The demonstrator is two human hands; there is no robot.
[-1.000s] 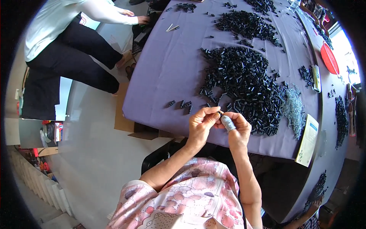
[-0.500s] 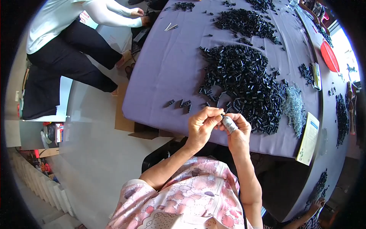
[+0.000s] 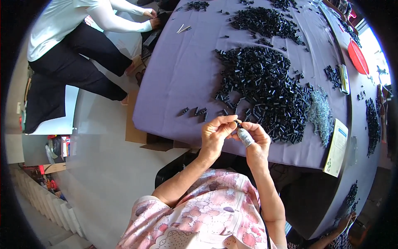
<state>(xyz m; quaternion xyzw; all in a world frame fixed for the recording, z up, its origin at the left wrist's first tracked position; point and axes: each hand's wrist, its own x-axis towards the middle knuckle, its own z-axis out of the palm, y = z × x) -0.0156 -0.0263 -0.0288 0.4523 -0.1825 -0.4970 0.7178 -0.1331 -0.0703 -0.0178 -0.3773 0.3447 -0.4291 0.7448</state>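
Note:
My left hand [image 3: 215, 135] and my right hand [image 3: 256, 140] meet over the near edge of the table. Between their fingertips they pinch a small black cylindrical piece [image 3: 237, 124], mostly covered by the fingers. A grey-white wrap [image 3: 245, 137] covers my right thumb. Just beyond my hands spreads a large pile of black cylindrical pieces [image 3: 265, 83]. A few separate black pieces [image 3: 200, 111] lie left of it, near the table edge. On the pile's right side is a heap of small clear or silvery parts [image 3: 319, 110].
A purple cloth [image 3: 174, 83] covers the table. A booklet [image 3: 336, 147] lies by its right edge. Farther off are another black pile [image 3: 265, 24] and a red basket [image 3: 357, 57]. A person in white [image 3: 78, 50] works at the left; another person's hand [image 3: 347, 222] shows lower right.
Both my hands have shifted slightly left, still together. The fingertips have turned a little around the black piece, and more of it shows.

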